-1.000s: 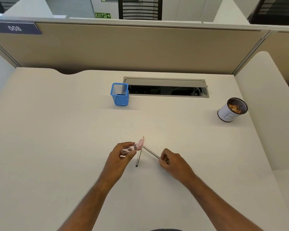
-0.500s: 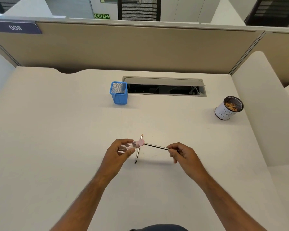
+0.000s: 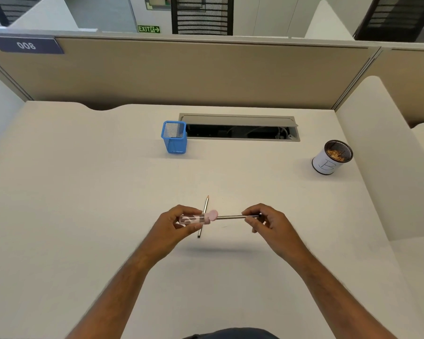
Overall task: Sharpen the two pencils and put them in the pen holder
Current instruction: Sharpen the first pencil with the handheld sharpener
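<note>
Pencil [image 3: 231,217] lies level between hands, left hand [image 3: 174,225] gripping sharpener [image 3: 197,218], right hand [image 3: 267,222] pinching its far end.

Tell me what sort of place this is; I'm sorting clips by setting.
Most likely an open-plan office cubicle: a desk walled by tan partitions, a number plate reading 008, a cable hatch in the desktop, and an exit sign beyond.

Office cubicle: numbered partition [image 3: 206,69], desk [image 3: 83,216], mesh chairs [image 3: 202,18].
</note>
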A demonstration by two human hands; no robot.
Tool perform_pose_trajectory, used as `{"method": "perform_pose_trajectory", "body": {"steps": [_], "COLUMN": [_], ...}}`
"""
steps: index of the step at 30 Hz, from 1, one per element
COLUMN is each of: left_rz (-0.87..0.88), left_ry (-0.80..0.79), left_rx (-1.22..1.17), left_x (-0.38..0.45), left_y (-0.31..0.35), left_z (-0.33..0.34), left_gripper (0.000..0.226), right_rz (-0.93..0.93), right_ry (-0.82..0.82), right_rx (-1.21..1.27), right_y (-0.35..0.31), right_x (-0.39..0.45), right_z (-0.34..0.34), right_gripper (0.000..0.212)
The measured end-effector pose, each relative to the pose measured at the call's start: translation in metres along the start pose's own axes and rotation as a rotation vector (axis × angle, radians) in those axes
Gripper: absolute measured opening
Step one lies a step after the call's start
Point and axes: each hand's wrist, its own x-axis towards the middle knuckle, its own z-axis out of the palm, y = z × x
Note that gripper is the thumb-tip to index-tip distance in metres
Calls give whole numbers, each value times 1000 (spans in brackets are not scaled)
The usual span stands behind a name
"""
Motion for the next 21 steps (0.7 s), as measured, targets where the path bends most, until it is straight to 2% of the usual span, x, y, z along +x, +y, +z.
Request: {"method": "perform_pose_trajectory", "body": {"steps": [11,15,21], "left_rz": [35,53,53], "left_ry": [-39,-39,-62], "left_rx": [7,53,55], "left_x": [1,5,8], "left_y": [6,6,2], "left_z": [-3,-4,4], "left_gripper": [27,29,29], "right_rz": [-24,-5,68], "right_ry": [66,-7,-85], "right_rx": [45,47,103], "right_y": [-4,-3,-5], "right_x": [-9,-8,-4], "right_z": [-3,-5,-17], "right_gripper": [16,16,32]}}
